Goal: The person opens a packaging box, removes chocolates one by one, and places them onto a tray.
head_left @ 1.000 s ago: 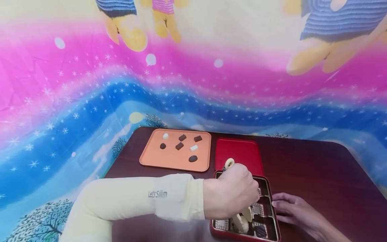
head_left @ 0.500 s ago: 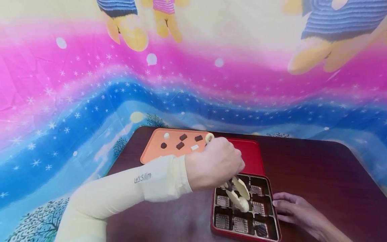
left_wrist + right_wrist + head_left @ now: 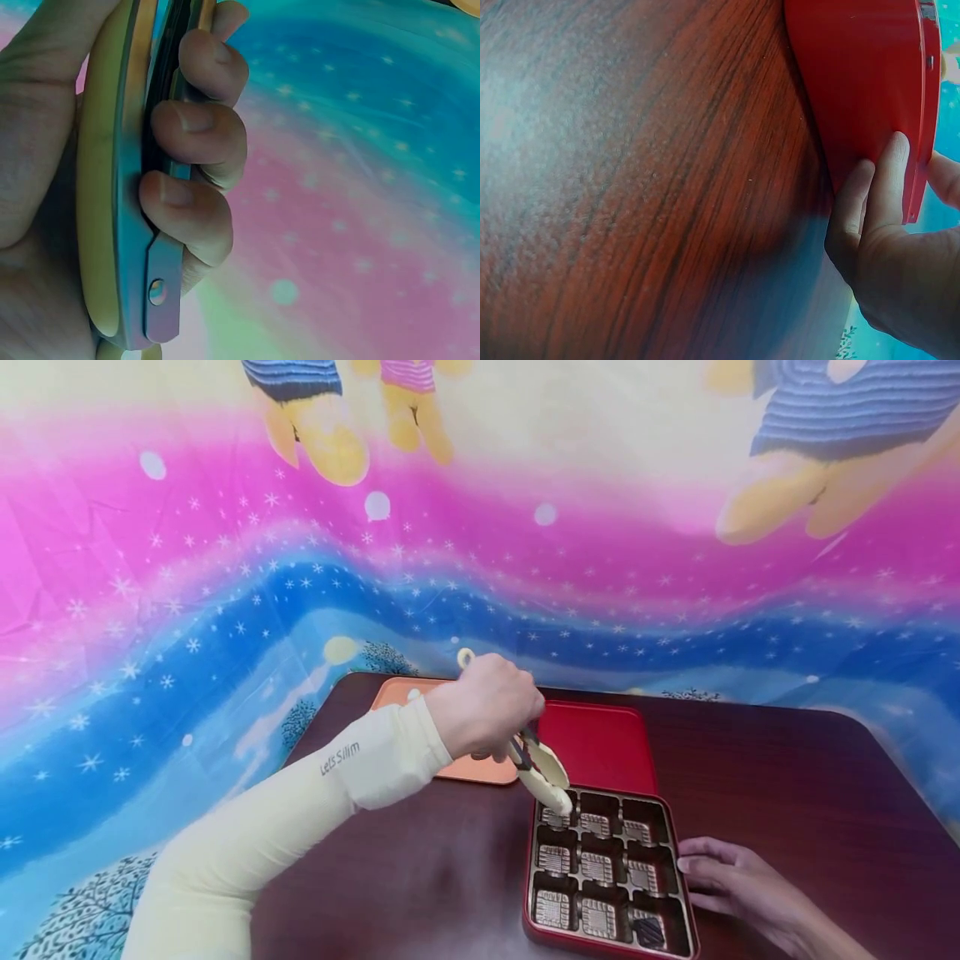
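Note:
In the head view my left hand [image 3: 491, 706] grips a pair of tongs [image 3: 101, 187] with cream handles and cream tips. Its fingers curl round the metal arms in the left wrist view. The tips [image 3: 555, 789] hang over the back left compartment of a red tin [image 3: 528, 885], slightly apart, with nothing visible between them. A gold-brown insert divides the tin into several compartments. One dark striped chocolate [image 3: 648, 932] lies in the front right one. My right hand [image 3: 738, 885] rests against the tin's right side, its fingers [image 3: 889, 176] extended along the red wall.
Behind the left hand lies an orange tray [image 3: 480, 768], mostly hidden by hand and sleeve, with a white piece [image 3: 413, 694] showing on it. A red lid [image 3: 596, 747] lies directly behind the tin. A patterned cloth [image 3: 600, 568] hangs behind the dark wooden table [image 3: 765, 768].
My left hand has lifted the tongs out of the tin and carried them back and left, now in front of the tray. My right hand has stayed at the tin's side.

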`<state>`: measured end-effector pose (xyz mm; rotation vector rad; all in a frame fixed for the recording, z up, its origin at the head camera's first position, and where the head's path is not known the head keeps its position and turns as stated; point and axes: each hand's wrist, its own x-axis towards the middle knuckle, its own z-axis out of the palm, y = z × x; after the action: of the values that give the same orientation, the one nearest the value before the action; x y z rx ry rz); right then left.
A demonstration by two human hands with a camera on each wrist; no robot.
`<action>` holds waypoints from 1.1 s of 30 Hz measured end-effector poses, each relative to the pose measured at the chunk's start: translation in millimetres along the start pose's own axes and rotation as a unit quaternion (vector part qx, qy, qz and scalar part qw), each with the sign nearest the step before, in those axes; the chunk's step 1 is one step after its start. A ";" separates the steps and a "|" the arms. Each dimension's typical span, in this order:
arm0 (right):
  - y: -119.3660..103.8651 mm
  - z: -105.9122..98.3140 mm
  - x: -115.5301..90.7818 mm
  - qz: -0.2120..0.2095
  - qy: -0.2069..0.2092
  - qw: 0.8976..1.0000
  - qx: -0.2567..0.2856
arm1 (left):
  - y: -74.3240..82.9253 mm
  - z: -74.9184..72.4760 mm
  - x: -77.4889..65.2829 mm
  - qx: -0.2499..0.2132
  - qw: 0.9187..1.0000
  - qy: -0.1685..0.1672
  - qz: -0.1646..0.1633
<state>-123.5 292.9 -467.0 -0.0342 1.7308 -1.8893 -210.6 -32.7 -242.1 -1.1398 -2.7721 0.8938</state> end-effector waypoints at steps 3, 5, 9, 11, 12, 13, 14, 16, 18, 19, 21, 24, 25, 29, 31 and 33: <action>0.1 -0.4 -0.1 0.001 0.004 1.000 -0.003 | -12.4 9.4 4.5 0.002 1.000 -0.015 -0.022; 0.2 -0.5 -0.1 0.002 0.007 1.000 -0.004 | -20.3 16.2 7.4 0.005 0.999 -0.023 -0.036; 0.4 -0.4 -0.2 0.001 0.006 1.000 -0.003 | -36.4 30.4 12.9 -0.003 0.997 -0.048 -0.060; 0.4 -0.4 -0.4 0.001 0.006 1.000 -0.001 | -44.6 37.3 15.0 -0.016 0.995 -0.063 -0.070; 0.4 -0.4 -0.5 0.001 0.006 1.000 -0.001 | -48.7 40.6 16.0 -0.020 0.994 -0.071 -0.075; 0.5 -0.5 -0.6 0.001 0.006 1.000 -0.001 | -52.6 43.9 17.0 -0.025 0.993 -0.081 -0.080; 0.5 -0.5 -0.7 0.001 0.005 1.000 0.000 | -56.5 47.3 18.0 -0.032 0.992 -0.089 -0.085; 0.4 -0.5 -0.6 0.001 0.006 1.000 0.000 | -64.0 54.4 19.8 -0.038 0.989 -0.106 -0.097; 0.3 -0.5 -0.6 0.001 0.005 1.000 0.001 | -71.2 62.1 20.9 -0.043 0.986 -0.122 -0.106; 0.3 -0.6 -0.7 0.001 0.004 1.000 0.001 | -74.6 66.1 21.2 -0.046 0.984 -0.130 -0.110; 0.1 -0.7 -0.5 0.000 0.002 1.000 0.003 | -81.0 73.5 21.2 -0.053 0.982 -0.141 -0.117; -0.1 -0.9 -0.3 -0.002 -0.002 1.000 0.005 | -89.3 83.3 20.1 -0.064 0.978 -0.152 -0.129; -0.2 -0.9 -0.4 -0.002 -0.003 1.000 0.005 | -91.4 86.4 19.7 -0.065 0.977 -0.153 -0.134; -0.7 -0.5 -0.7 -0.001 -0.001 1.000 0.005 | -97.4 96.8 18.8 -0.065 0.973 -0.157 -0.157; -1.0 -0.2 -0.7 -0.001 0.000 1.000 0.005 | -98.5 101.3 18.9 -0.067 0.970 -0.164 -0.165; -1.1 0.1 -0.8 0.000 0.001 1.000 0.005 | -99.0 104.9 19.7 -0.069 0.967 -0.175 -0.170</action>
<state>-123.2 293.1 -465.6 -0.0283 1.7227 -1.8983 -311.7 -129.0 -283.1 -0.5205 -3.2138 0.9508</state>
